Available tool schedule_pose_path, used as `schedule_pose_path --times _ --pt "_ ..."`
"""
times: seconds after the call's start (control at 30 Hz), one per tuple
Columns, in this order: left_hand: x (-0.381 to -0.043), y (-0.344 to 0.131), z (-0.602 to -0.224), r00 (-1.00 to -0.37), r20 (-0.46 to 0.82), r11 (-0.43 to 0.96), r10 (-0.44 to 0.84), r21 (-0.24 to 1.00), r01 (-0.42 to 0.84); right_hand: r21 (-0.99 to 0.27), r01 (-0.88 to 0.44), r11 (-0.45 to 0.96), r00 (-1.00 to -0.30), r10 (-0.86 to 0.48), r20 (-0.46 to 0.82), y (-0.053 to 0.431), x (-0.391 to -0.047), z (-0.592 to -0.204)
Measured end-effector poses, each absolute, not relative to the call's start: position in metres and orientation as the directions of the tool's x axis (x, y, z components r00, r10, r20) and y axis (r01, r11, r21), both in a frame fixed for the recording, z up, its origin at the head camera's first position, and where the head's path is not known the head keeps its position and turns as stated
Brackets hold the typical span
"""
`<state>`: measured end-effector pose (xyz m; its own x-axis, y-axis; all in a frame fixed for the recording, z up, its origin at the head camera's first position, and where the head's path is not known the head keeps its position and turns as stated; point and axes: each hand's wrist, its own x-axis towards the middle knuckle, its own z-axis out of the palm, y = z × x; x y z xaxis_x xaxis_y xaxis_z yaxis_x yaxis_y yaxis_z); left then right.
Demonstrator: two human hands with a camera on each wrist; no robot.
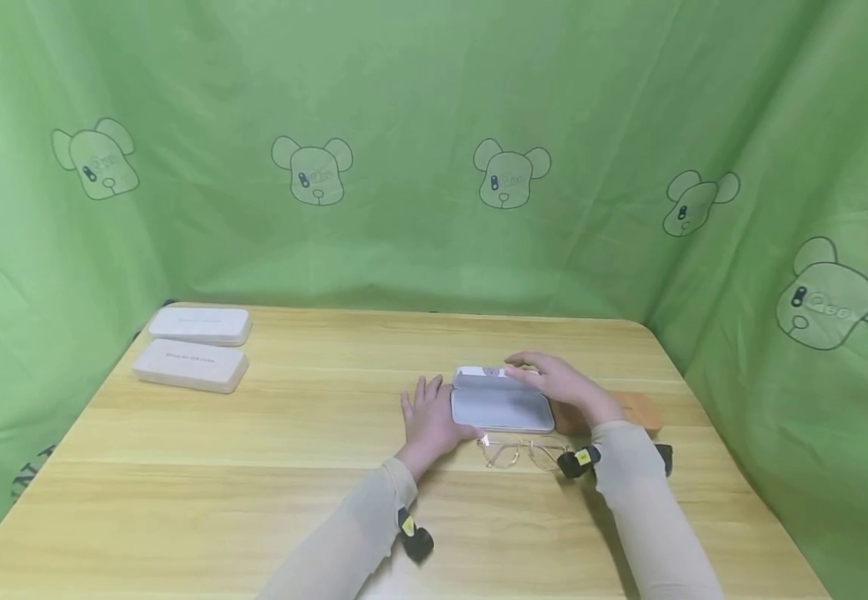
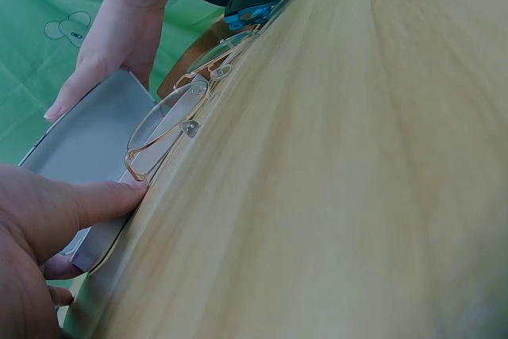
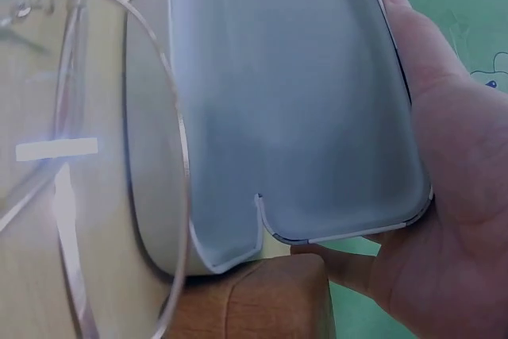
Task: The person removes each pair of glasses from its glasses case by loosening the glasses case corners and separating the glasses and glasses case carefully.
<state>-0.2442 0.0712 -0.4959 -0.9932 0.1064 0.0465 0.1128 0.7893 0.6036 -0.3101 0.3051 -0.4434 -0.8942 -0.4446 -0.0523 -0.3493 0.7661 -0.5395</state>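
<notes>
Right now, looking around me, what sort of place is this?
Probably a makeshift filming booth: green cloth printed with cartoon animal heads hangs around a wooden table, and small black wrist cameras are being worn.

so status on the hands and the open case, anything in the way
Left hand at the open case's left end, right hand at its raised lid. Case shows nothing inside. Wire-framed glasses just in front, brown case at right.

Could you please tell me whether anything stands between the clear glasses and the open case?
The thumb of the left hand lies at the near left corner of the open case, by that end of the clear glasses; elsewhere between them, nothing visible intervenes.
</notes>
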Motion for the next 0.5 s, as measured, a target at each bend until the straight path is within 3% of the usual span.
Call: schedule_pose_path --times 0.5 --pt "-0.2438 0.0722 -0.4962 -0.994 0.043 0.774 0.099 0.624 0.104 -0.561 -0.253 0.788 -0.883 -0.426 -0.199 0.3064 -0.3067 -0.4389"
